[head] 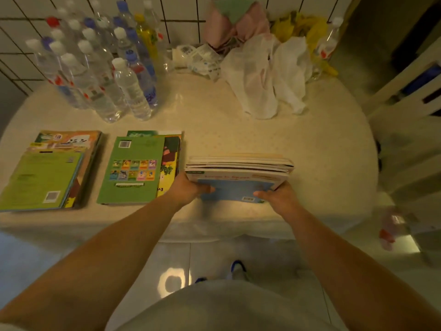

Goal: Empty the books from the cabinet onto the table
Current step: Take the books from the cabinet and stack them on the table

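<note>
A stack of thin books with a blue cover facing me is held over the cream table, near its front edge. My left hand grips the stack's left near corner, thumb on the blue cover. My right hand grips its right near corner the same way. Two other piles lie flat on the table to the left: a green-covered pile in the middle and a second pile at the far left. The cabinet is not in view.
Several plastic water bottles stand at the table's back left. Crumpled white plastic bags, pink cloth and yellow bags lie at the back right. A white chair stands to the right. Tiled floor lies below.
</note>
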